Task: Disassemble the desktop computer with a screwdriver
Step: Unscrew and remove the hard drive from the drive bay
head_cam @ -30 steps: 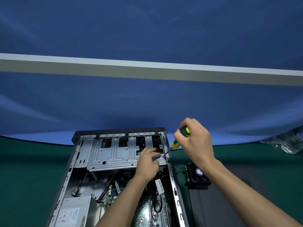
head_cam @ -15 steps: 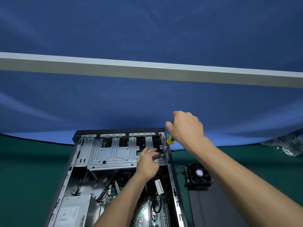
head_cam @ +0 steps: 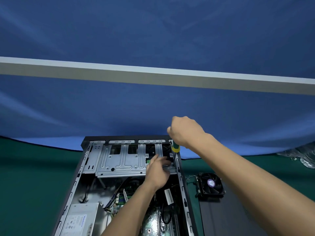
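Observation:
An open desktop computer case lies on the green table, its silver drive cage at the far end. My right hand grips a green and yellow screwdriver, held nearly upright over the cage's far right corner. Its tip meets the metal beside the case's right wall. My left hand rests on the right end of the cage, fingers spread on the metal just left of the screwdriver shaft. Inside the case I see the grey power supply and the motherboard, partly hidden by my left forearm.
A black cooling fan with trailing wires sits on the table right of the case, on the far end of a dark flat panel. Crumpled clear plastic lies at the far right. A blue cloth backdrop hangs behind the table.
My right hand has swung the screwdriver from a slant to nearly upright and moved left over the cage's corner. The left hand has stayed on the cage.

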